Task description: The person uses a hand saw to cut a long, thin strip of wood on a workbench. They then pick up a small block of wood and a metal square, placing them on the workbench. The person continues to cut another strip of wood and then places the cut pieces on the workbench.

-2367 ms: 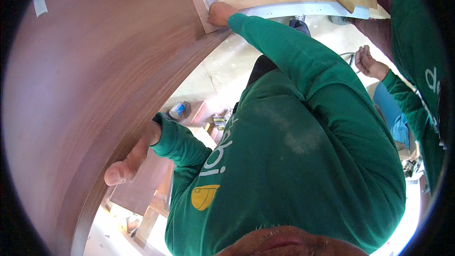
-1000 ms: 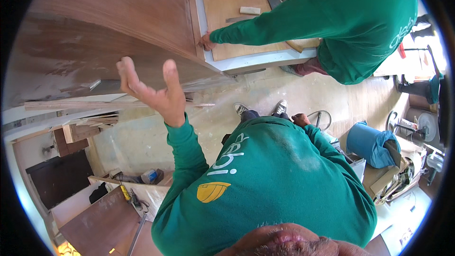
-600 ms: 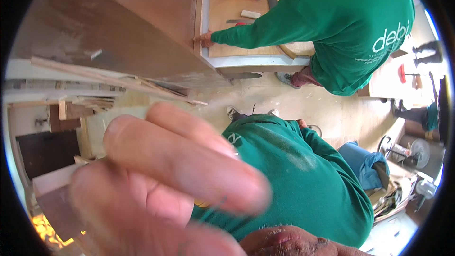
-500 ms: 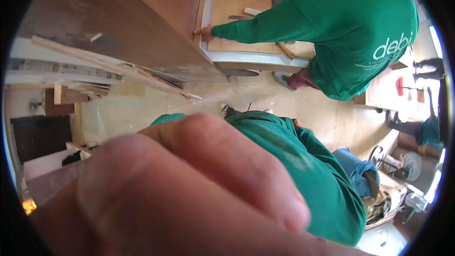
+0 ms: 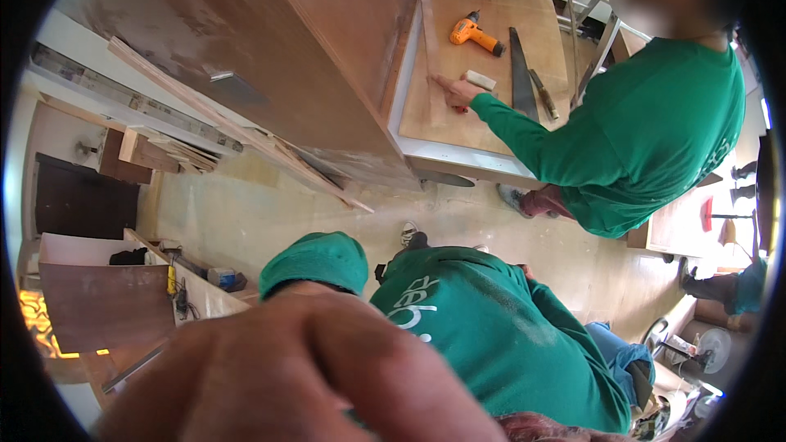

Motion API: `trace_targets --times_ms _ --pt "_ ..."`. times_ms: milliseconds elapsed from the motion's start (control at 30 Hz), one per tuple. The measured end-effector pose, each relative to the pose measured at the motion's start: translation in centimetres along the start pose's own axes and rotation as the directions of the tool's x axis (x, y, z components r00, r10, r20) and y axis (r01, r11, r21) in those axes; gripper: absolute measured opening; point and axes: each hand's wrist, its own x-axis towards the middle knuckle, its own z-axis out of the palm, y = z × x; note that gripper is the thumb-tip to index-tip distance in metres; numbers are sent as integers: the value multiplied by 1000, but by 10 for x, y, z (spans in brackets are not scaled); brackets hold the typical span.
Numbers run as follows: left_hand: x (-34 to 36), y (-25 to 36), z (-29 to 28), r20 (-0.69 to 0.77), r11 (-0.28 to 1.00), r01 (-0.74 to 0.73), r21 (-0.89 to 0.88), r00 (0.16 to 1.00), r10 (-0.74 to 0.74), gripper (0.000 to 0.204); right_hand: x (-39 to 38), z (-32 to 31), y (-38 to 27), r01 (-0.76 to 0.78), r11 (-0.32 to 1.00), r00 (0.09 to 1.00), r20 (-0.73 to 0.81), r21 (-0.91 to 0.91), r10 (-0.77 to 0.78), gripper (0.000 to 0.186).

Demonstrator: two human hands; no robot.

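Note:
Large and blurred, a hand right under the lens fills the lower left and middle; it appears to be my left hand (image 5: 278, 368). Its knuckles are bent, and the fingertips run out of the picture, so what it touches, if anything, is hidden. My right hand does not show. Beyond it stands a person in a green cap (image 5: 315, 262) and green sweatshirt (image 5: 508, 336), seen from behind. At the upper right a co-worker in a green sweatshirt (image 5: 630, 131) reaches a hand (image 5: 460, 92) with an extended finger onto a wooden panel (image 5: 442, 12).
The panel bears an orange cordless drill (image 5: 476, 34), a handsaw (image 5: 521, 74), a pale block (image 5: 480, 80) and a wood-handled tool (image 5: 544, 94). A tall brown board (image 5: 270, 57) and long wooden strips (image 5: 237, 123) lie left. A fan (image 5: 714, 350) stands right.
The view has shifted, bringing more of the panel and the green cap into sight. My hand sits lower. The co-worker's hand has moved from the panel's edge onto its surface.

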Motion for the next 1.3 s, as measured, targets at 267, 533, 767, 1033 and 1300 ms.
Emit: trace_targets --times_ms 267,533,767,1033,1300 --pt "-39 9 -67 -265 987 -60 149 959 98 51 -37 21 -5 -36 997 998 52 66 33 37" --pt "-134 -61 -132 -743 478 582 658 606 285 55 -47 78 -28 -92 980 996 13 175 92 37" --pt "-77 -83 -218 -269 -263 519 814 736 621 94 -42 97 -58 -117 970 988 -69 214 135 37" --pt "-67 -103 -243 -167 -390 484 784 769 618 94 -56 126 -62 -154 933 954 -196 326 226 37" --pt "-67 -104 -244 -200 -327 488 809 752 628 86 -75 133 -31 -195 920 929 -237 339 284 37"
